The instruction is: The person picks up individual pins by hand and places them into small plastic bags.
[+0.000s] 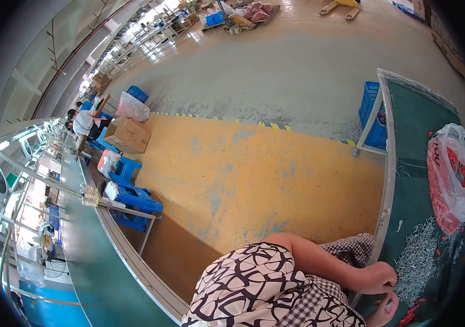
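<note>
Sits at a green-topped bench [418, 139], a checked apron [355, 248] across the lap. Holds the left hand [377, 277] curled just inside the metal rim, fingers folded inward and tips drawn close together. Holds the right hand [383, 312] just beside, lower in the view, fingers bent toward the left ones. Cannot tell whether pinching any small piece between the fingers of either hand, with tips too small and too shadowed to read.

Has a heap of small metal pieces [416, 261] spread loose on the bench just beyond both hands. Has red pieces [411, 314] strewn at the lower end of that heap, near the right hand, and a clear plastic bag of red contents [446, 174] farther up the bench, well apart from the hands.

Could drop a piece onto the apron or floor through a weak pinch, working so near the rim. Could push stray metal pieces outward with a knuckle by reaching low into the heap, spreading the edge further. Could mix red pieces deeper into the metal by raking carelessly, for want of any visible divider between the two. Could spill more red pieces by tugging or tipping the bag
</note>
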Demonstrator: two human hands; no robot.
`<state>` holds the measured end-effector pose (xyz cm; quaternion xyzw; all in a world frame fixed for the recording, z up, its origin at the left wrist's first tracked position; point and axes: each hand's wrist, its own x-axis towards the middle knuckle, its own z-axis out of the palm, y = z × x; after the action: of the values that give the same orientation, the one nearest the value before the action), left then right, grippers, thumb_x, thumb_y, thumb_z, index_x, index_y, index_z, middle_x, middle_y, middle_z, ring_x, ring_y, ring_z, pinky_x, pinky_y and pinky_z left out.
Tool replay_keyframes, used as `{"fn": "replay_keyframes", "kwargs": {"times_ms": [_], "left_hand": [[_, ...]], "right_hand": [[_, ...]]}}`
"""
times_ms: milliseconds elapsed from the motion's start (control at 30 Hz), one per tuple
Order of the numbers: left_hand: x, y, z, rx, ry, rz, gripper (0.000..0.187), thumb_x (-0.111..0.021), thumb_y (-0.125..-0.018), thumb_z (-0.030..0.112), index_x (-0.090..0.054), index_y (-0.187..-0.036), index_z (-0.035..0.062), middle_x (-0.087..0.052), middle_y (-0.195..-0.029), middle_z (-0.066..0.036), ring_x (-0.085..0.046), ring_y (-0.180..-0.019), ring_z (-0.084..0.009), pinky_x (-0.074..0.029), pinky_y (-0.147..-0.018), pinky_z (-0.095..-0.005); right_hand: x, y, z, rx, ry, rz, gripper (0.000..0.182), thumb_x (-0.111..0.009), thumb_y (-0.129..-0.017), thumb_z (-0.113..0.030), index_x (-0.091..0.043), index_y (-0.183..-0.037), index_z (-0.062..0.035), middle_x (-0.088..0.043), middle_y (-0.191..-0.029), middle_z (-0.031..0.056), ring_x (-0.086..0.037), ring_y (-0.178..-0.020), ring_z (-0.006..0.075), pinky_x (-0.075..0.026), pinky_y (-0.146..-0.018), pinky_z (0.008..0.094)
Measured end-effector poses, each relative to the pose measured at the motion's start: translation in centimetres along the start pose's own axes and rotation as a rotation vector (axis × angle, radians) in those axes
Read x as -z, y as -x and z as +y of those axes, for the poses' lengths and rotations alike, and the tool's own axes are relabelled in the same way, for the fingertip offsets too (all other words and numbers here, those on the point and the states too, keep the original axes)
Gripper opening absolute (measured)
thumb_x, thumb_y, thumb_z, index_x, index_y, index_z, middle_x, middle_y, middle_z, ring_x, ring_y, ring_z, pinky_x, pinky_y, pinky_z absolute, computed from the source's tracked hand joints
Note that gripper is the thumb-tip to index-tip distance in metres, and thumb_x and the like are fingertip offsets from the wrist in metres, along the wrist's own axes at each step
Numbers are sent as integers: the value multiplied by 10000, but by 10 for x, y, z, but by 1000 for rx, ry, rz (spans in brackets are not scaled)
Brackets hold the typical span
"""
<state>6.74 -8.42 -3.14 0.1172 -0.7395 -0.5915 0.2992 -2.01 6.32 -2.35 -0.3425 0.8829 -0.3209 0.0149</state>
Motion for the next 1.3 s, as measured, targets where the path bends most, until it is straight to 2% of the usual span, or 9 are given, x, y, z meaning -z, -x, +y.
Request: {"fn": "replay_keyframes", "kwargs": {"times_ms": [133,467,500,567,633,767,867,1000,1300], "left_hand": [[1,0,-1,-20,-47,68,102,-668,-677,48,-585,-652,-7,-579,-660,-156,-593,-702,-338,-466,-614,-415],[-1,-3,-11,-63,-148,108,135,-667,-647,45,-534,-635,23,-552,-651,-154,-568,-649,-357,-456,-597,-438],[-3,-3,-13,-51,-151,114,137,-668,-643,55,-535,-629,25,-556,-659,-153,-569,-652,-356,-455,-597,-439],[-6,-3,-16,-52,-299,130,145,-670,-639,102,-541,-619,38,-564,-679,-148,-575,-662,-355,-457,-600,-440],[8,-3,2,82,-197,64,170,-682,-636,156,-551,-613,51,-560,-669,-141,-575,-663,-353,-462,-604,-436],[17,-6,20,218,33,-53,76,-636,-761,24,-613,-833,20,-580,-792,-97,-569,-677,-193,-477,-626,-314],[5,-6,13,530,515,-137,69,-573,-885,3,-584,-948,29,-565,-838,14,-537,-751,-52,-453,-653,-201],[-4,6,8,45,41,-103,154,-636,-830,-60,-569,-954,2,-604,-861,-48,-596,-730,-92,-487,-639,-231],[-7,8,9,212,81,-320,568,-597,-821,-115,-394,-1334,21,-563,-719,14,-535,-655,-29,-426,-589,-166]], "right_hand": [[-3,-8,-16,317,-188,73,355,-542,-969,-352,-668,-923,-23,-690,-964,115,-651,-812,219,-518,-716,331],[-17,-3,-11,14,78,109,274,-625,-909,-305,-648,-892,-33,-650,-804,94,-593,-710,190,-479,-671,334],[-33,-10,29,-183,-285,26,119,-634,-875,-84,-564,-906,6,-485,-765,69,-493,-706,179,-424,-648,264],[-28,-4,0,124,-208,183,91,-614,-852,-36,-533,-829,-1,-452,-761,77,-468,-727,203,-412,-698,299],[-13,-3,-28,101,-124,126,139,-655,-815,-50,-537,-766,4,-485,-719,113,-486,-683,257,-414,-647,375],[-7,14,-64,69,-97,227,168,-720,-649,-29,-612,-778,-33,-596,-835,130,-594,-783,315,-495,-723,388],[-7,11,-66,89,-198,285,170,-694,-631,1,-578,-748,-41,-566,-756,130,-577,-680,325,-486,-600,382],[0,25,-61,-68,-178,374,171,-723,-667,-4,-565,-694,-64,-558,-706,104,-581,-636,289,-464,-528,358],[15,52,-38,113,-33,224,671,-809,-623,-124,-551,-1243,-144,-589,-1217,60,-661,-755,230,-555,-615,321]]}}
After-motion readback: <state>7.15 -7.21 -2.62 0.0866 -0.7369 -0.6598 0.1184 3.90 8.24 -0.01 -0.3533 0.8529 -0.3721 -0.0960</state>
